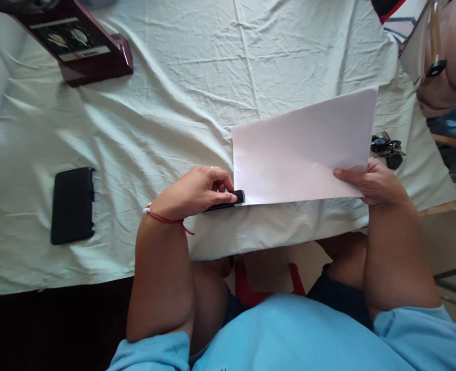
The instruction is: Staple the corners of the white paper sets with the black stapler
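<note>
White paper [301,149] is held above the cloth-covered table near its front edge; I cannot tell how many sheets there are. My right hand [382,183] pinches its lower right corner, thumb on top and fingers underneath. At the lower left corner, my left hand [200,193] is closed around a black stapler [238,196], the thumb pressing on its top. The stapler's front end overlaps the paper's corner. Most of the stapler's body is hidden under the left hand.
A black flat case-like object [73,206] lies at the left. A dark red machine [96,56] stands at the back left. Keys [388,147] lie just right of the paper. Another person [450,56] sits beyond the table's right edge.
</note>
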`<state>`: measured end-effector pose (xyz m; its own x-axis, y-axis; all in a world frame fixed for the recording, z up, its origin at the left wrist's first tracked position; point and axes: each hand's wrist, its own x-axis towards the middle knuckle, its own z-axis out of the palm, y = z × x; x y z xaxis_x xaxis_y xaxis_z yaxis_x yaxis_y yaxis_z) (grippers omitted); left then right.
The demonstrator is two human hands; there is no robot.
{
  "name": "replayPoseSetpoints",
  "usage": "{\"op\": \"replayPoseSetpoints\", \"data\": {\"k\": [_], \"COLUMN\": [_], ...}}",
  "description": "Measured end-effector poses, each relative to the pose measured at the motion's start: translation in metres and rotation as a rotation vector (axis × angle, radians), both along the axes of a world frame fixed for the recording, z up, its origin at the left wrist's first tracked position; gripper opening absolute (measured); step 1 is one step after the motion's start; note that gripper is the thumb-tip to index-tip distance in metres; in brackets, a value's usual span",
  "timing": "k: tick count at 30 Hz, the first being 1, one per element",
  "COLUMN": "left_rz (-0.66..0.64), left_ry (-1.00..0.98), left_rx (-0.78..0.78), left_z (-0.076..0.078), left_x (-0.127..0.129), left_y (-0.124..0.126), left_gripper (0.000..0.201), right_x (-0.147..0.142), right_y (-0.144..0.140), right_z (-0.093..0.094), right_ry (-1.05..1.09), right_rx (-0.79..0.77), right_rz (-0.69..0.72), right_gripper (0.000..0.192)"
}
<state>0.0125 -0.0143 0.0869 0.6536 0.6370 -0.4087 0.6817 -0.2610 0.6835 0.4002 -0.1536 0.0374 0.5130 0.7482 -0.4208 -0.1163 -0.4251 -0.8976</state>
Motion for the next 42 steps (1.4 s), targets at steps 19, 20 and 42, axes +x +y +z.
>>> {"op": "replayPoseSetpoints", "data": {"k": [19, 20, 42], "left_rz": [-0.073, -0.071, 0.566], "left_ry": [0.088, 0.104, -0.370], "left_rx": [0.061, 0.074, 0.027], "left_z": [0.001, 0.002, -0.019], "left_x": [0.006, 0.009, -0.006], "left_y": [0.000, -0.001, -0.006], "left_gripper": [0.014, 0.014, 0.022], "right_x": [0.003, 0.003, -0.034], "right_y": [-0.001, -0.001, 0.030], "right_z": [0.005, 0.005, 0.007], "right_ry": [0.037, 0.037, 0.084], "right_rx": [0.003, 0.013, 0.277], "right_rz": [0.042, 0.040, -0.288], "right_gripper": [0.046, 0.046, 0.047]}}
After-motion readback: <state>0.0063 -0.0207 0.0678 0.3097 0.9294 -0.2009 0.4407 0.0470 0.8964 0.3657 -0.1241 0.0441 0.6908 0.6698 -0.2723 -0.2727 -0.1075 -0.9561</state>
